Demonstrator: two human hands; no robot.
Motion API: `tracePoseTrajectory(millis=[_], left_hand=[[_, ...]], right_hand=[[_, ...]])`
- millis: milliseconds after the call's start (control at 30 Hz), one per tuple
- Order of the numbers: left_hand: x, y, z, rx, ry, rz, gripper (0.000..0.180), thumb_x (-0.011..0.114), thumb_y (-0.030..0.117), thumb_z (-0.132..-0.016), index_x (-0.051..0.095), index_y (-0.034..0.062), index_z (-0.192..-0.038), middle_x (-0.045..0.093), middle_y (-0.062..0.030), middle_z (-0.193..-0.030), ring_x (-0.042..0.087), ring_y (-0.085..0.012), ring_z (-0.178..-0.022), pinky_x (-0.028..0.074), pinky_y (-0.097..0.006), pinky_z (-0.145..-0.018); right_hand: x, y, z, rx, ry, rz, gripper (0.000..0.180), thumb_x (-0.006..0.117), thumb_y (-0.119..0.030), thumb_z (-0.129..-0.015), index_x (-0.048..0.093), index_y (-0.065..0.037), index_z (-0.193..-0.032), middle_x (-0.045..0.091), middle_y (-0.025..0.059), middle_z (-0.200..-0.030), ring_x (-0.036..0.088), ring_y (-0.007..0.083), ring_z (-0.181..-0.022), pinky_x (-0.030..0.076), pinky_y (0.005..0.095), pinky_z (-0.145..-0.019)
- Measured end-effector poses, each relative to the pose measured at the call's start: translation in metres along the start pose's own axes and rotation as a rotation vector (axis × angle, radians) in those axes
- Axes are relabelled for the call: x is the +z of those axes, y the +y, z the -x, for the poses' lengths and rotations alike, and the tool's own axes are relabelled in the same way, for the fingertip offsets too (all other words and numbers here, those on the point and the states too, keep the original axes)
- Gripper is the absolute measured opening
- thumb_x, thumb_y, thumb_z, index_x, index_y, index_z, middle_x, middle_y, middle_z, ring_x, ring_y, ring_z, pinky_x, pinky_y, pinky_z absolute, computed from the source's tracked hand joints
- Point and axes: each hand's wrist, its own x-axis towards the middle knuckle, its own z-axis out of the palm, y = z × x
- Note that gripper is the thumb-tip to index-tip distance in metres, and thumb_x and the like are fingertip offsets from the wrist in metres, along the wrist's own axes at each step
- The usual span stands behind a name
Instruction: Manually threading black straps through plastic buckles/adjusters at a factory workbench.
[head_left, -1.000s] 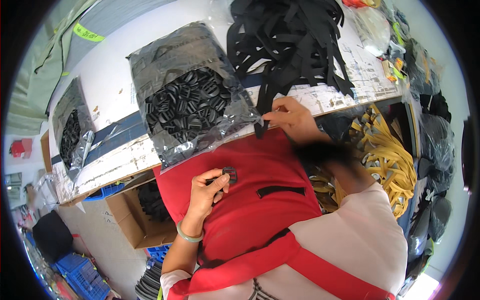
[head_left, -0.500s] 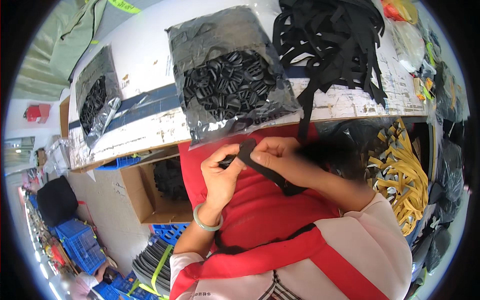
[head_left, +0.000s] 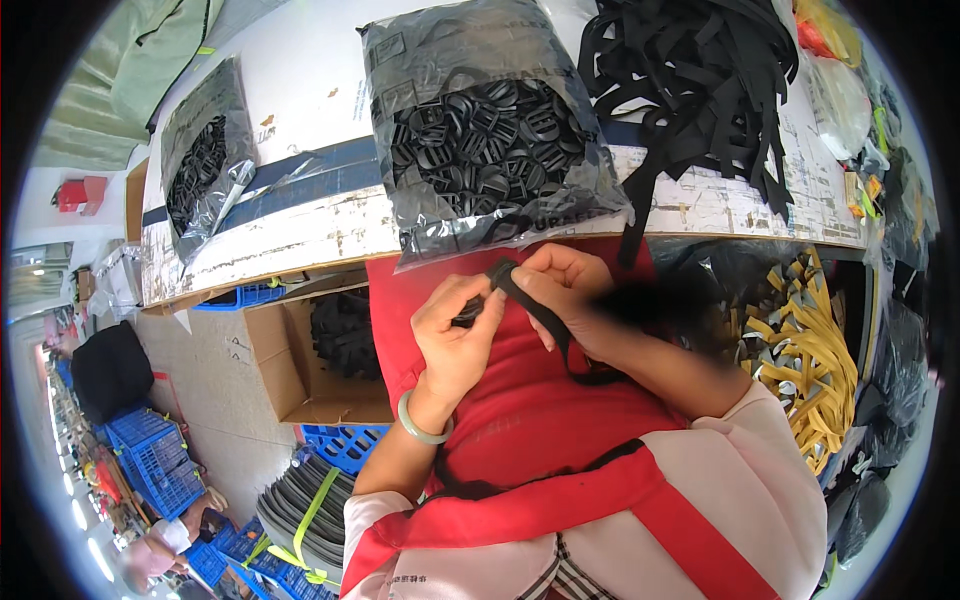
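Over my red apron (head_left: 520,420), both hands are close together just off the table's near edge. Dark plastic that looks like a strap buckle (head_left: 467,314) shows between the closed fingers of my left hand (head_left: 450,330); most of it is hidden. Pinched in my right hand (head_left: 568,285) is a black webbing strap (head_left: 545,318), whose upper end meets the left fingertips. Its lower part hangs in a bend under my right wrist. Whether the strap passes through the buckle cannot be seen.
On the table (head_left: 330,225) lie an opened bag of black buckles (head_left: 490,150), a smaller such bag (head_left: 205,165) and a heap of black straps (head_left: 690,90). Below are a cardboard box (head_left: 280,365), yellow straps (head_left: 800,360) and blue crates (head_left: 155,460).
The whole view has shifted a little. My hands stay together; the right fingers have turned on the strap, and its loose part now hangs in a rounder bend.
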Motion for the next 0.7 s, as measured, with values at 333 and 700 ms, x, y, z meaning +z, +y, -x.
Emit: tracePoseTrajectory(millis=[333, 700], left_hand=[[-0.014, 0.005, 0.004, -0.204, -0.042, 0.102, 0.013, 0.068, -0.002, -0.081, 0.067, -0.0022, -0.094, 0.062, -0.0047, -0.076, 0.056, -0.0106, -0.063, 0.041, -0.021, -0.051], [-0.025, 0.019, -0.006, -0.808, 0.014, 0.680, 0.023, 0.068, 0.014, -0.088, 0.066, -0.0033, -0.102, 0.060, -0.0057, -0.067, 0.049, -0.0061, -0.051, 0.029, -0.017, -0.038]], right_hand=[[-0.012, 0.003, -0.018, 0.146, -0.144, -0.037, 0.023, 0.060, -0.017, -0.093, 0.057, 0.001, -0.108, 0.063, 0.0061, -0.080, 0.058, 0.0101, -0.059, 0.049, 0.0231, -0.054], [0.006, -0.002, 0.010, -0.601, -0.143, 0.566, 0.012, 0.058, 0.001, -0.090, 0.064, -0.002, -0.100, 0.058, 0.0077, -0.089, 0.059, 0.0113, -0.067, 0.048, 0.0227, -0.058]])
